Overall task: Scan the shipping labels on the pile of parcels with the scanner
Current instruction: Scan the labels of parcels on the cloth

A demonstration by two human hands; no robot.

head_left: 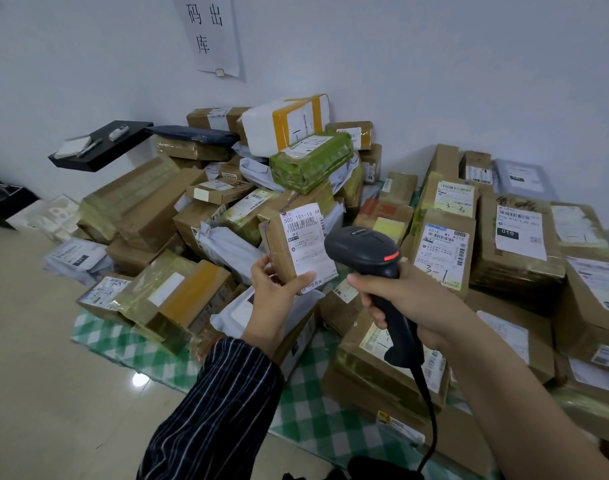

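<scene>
Left hand (279,287) pinches a small brown parcel (279,251) upright, thumb on its shipping label (305,244). Right hand (403,299) grips the black handheld scanner (365,251), head just right of those fingers; parcel pile (157,209) beyond.

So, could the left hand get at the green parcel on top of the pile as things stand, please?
Probably not yet: the left hand is full, gripping a small brown parcel. The green parcel itself lies in the open, farther back.
</scene>
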